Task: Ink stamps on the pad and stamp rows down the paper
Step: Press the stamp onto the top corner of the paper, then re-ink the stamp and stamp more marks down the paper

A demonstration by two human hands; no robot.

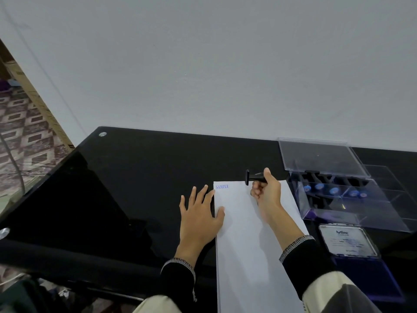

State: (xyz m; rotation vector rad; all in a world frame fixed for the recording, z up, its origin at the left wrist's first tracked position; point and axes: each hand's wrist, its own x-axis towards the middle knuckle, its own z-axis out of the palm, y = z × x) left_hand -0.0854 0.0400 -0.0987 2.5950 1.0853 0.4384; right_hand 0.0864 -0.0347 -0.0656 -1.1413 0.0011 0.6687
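A white sheet of paper (246,240) lies on the black glass table, with one blue "SAMPLE" print (222,186) at its top left corner. My right hand (268,193) grips a black stamp (253,177) by its handle, lifted above the paper's top edge with its face turned left. My left hand (199,213) lies flat with spread fingers on the table, thumb and fingertips on the paper's left edge. The open ink pad (370,276), blue inside, sits to the right of the paper under my right sleeve, its lid (348,242) folded back.
A clear plastic box (352,195) with its lid (320,158) raised holds several more black stamps with blue faces, at the right behind the ink pad. The black glass table (135,177) stretches left; a white wall stands behind it.
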